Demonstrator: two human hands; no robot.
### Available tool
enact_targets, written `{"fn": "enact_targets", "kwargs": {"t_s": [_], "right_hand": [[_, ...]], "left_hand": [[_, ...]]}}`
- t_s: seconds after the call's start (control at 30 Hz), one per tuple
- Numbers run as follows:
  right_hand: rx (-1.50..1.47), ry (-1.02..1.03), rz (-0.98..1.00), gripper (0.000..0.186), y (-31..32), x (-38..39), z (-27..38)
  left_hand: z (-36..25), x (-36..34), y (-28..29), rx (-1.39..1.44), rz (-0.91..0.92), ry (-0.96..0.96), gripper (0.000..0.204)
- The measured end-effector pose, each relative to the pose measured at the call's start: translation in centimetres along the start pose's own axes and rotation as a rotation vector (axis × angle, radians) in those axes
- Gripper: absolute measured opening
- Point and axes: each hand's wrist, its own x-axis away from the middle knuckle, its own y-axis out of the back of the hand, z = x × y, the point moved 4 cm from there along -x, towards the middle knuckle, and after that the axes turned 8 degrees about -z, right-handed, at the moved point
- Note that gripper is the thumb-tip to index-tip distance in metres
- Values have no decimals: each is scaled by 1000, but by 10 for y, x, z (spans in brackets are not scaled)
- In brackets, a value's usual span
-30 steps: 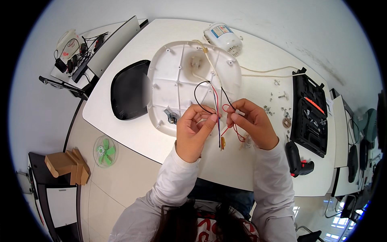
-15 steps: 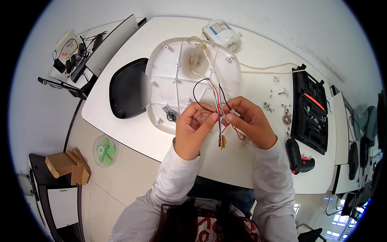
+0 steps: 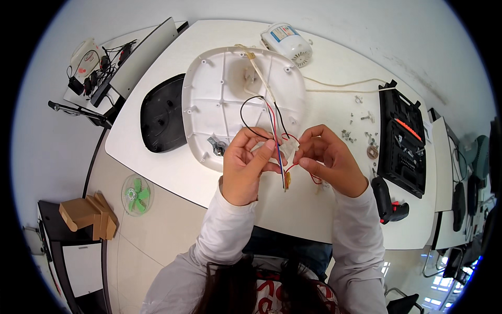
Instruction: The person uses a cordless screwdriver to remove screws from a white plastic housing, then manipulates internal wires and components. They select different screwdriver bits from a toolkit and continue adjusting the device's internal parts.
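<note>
A bundle of black, red, blue and white wires (image 3: pixel 274 123) rises from the white ribbed plastic base (image 3: pixel 204 99) lying underside up. My left hand (image 3: pixel 244 166) pinches this bundle between thumb and fingers. Close by on the right, my right hand (image 3: pixel 330 161) has its thumb and fingers closed on a thin red wire (image 3: pixel 291 166). Between the hands is a small whitish piece (image 3: pixel 293 146), too unclear to name. Below the fingers hangs a small yellow part (image 3: pixel 287 181) on the wires. A metal switch-like part (image 3: pixel 216 145) sits in the base, left of my left hand.
A black cover (image 3: pixel 163 115) lies left of the base, and a white motor housing (image 3: pixel 287 44) behind it. To the right are loose screws (image 3: pixel 347 135), an open black tool case (image 3: pixel 400 141) and a power screwdriver (image 3: pixel 384 201). A green-bladed fan (image 3: pixel 137 195) is on the floor.
The base has shifted slightly left. My hands have moved a little apart, the left one going left, and the whitish piece between them shows more.
</note>
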Motion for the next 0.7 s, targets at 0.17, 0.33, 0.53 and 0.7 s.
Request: {"fn": "enact_targets", "kwargs": {"t_s": [0.17, 0.33, 0.53, 0.7], "right_hand": [[98, 149, 67, 22, -2, 2, 2], [273, 287, 120, 17, -7, 4, 10], [181, 195, 98, 19, -12, 9, 14], [127, 163, 94, 17, -16, 13, 23]], "left_hand": [[-1, 2, -4, 97, -1, 48, 21], [0, 3, -6, 118, 49, 26, 27], [8, 4, -6, 390, 87, 227, 25], [10, 8, -10, 494, 110, 316, 22]]}}
